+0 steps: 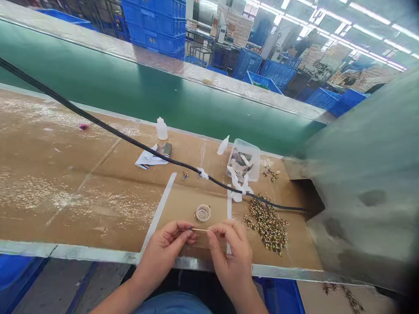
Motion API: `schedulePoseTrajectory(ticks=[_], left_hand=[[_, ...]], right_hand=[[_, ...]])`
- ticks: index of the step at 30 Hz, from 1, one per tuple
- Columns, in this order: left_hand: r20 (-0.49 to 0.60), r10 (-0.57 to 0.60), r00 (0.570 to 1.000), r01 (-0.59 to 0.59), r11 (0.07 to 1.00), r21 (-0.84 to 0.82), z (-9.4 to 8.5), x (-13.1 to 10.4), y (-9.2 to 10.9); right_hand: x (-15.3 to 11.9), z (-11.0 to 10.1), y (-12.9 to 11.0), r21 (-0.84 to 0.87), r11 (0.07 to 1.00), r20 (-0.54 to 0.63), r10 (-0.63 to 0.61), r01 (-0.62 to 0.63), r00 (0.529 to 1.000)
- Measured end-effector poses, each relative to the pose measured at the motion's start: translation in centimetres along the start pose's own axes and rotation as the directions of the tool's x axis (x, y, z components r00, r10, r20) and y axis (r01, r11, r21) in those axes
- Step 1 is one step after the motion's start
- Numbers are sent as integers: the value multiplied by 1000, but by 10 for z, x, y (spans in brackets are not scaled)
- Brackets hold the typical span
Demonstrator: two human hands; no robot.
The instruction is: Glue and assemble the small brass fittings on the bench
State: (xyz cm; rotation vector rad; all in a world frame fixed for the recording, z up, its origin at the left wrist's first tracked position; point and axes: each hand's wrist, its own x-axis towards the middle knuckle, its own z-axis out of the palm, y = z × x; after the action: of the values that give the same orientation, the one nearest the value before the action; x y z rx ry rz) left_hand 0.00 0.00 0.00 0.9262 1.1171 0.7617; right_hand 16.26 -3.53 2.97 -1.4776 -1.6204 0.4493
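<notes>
1. The left hand has thumb and finger pinched on a tiny blue bit. The bit is mostly hidden by the fingers, so its shape is hard to see.
2. The right hand pinches the thin stick at its 3 o'clock end. That end is hidden by the fingertips.
3. The stick lies flat across the gap between the hands, above the card and close to the near edge of the bench. Its other end is at the blue bit. I can't tell if it goes into the bit or just touches it.
4. Just past the stick, at 12 o'clock from the hands, is a small clear cup. What is in it is too hard to make out.
5. At 3 o'clock is a big pile of tiny gold and dark parts. They are too small to tell one from another.
6. At 1 o'clock is a see-through tub with dark and pale scraps in it. White scraps sit by its near side, partly under the black cord.
7. At 11 o'clock are a white bottle and a cloth. The cord hides part of the cloth.
8. The cord's far left end is cut off. Its right end goes to a dark hole in the big metal wall, which is cut off and blurry at 3 o'clock.
</notes>
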Motion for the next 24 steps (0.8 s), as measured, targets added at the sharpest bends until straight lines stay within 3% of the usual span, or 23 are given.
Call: schedulePoseTrajectory(ticks=[9, 14, 18, 24], left_hand=[[37, 64, 997, -63, 998, -6, 0, 3, -11], [-9, 131, 991, -131, 991, 43, 1, 2, -12], [-52, 255, 966, -250, 965, 80, 0, 4, -12], [-62, 281, 958, -277, 959, 60, -2, 5, -20]], right_hand=[[7, -7, -6, -67, 997, 22, -25, 27, 999], [4, -9, -11, -85, 988, 67, -127, 133, 990], [0, -12, -10, -81, 972, 109, -212, 221, 971], [3, -15, -3, -56, 992, -46, -112, 109, 993]])
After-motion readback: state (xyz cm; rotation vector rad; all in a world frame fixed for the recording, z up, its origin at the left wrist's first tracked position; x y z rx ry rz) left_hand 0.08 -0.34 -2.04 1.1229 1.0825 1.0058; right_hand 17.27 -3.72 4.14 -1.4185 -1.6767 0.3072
